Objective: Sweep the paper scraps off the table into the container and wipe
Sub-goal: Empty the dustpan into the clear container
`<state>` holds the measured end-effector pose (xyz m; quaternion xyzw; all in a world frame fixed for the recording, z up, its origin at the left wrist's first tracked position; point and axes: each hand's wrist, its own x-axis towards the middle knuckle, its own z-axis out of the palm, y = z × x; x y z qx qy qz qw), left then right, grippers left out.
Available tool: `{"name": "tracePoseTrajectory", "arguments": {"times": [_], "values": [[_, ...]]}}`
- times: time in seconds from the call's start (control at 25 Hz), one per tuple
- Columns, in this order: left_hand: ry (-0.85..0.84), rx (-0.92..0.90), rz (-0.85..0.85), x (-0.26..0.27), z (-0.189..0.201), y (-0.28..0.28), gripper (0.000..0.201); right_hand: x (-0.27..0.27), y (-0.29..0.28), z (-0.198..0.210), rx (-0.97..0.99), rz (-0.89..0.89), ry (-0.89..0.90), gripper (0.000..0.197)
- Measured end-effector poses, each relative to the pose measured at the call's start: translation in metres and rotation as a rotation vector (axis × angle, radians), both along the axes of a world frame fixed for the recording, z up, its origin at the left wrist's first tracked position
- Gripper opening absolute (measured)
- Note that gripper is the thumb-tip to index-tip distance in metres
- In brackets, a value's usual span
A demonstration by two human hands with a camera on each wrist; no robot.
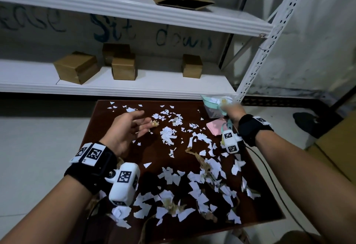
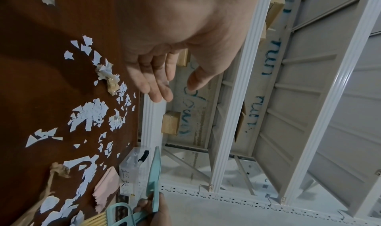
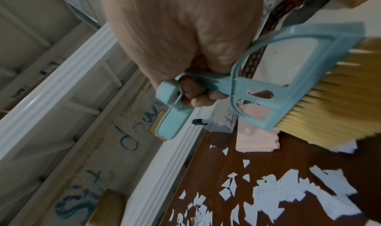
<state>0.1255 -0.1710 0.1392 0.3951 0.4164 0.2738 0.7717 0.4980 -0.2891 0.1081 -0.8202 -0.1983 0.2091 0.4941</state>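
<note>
White paper scraps (image 1: pixel 192 178) (image 2: pixel 88 113) (image 3: pixel 278 197) and some brown crumpled strips litter the dark brown table (image 1: pixel 107 112). My right hand (image 1: pixel 232 109) (image 3: pixel 195 97) grips the handles of a teal dustpan (image 1: pixel 210 103) (image 2: pixel 154 172) and a yellow-bristled brush (image 3: pixel 329 99) together. The dustpan, with scraps in it, is held over the clear container (image 1: pixel 212 113) (image 2: pixel 134 172) (image 3: pixel 222 123) at the table's far right corner. My left hand (image 1: pixel 133 125) (image 2: pixel 163 86) hovers open over the far left of the table, holding nothing. A pink cloth (image 1: pixel 215 128) (image 2: pixel 107 188) (image 3: pixel 257 139) lies beside the container.
A white metal shelf (image 1: pixel 134 87) with several cardboard boxes (image 1: pixel 77 68) stands right behind the table; its perforated post (image 1: pixel 256 60) rises near the container. On the floor to the right are a dark object (image 1: pixel 308 124) and a large cardboard box (image 1: pixel 337 147).
</note>
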Motion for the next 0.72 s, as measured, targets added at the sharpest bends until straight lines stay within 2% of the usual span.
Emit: {"name": "tracePoseTrajectory", "arguments": {"times": [0.12, 0.32, 0.72], "values": [[0.007, -0.015, 0.017, -0.002, -0.002, 0.005, 0.015, 0.018, 0.011, 0.0, -0.02, -0.008, 0.062, 0.012], [0.037, -0.008, 0.037, -0.002, -0.001, 0.006, 0.013, 0.043, 0.02, -0.004, -0.032, -0.01, 0.156, 0.024], [0.064, 0.02, 0.05, -0.006, 0.001, 0.004, 0.01, 0.036, 0.021, -0.004, 0.006, -0.092, 0.157, 0.018]]}}
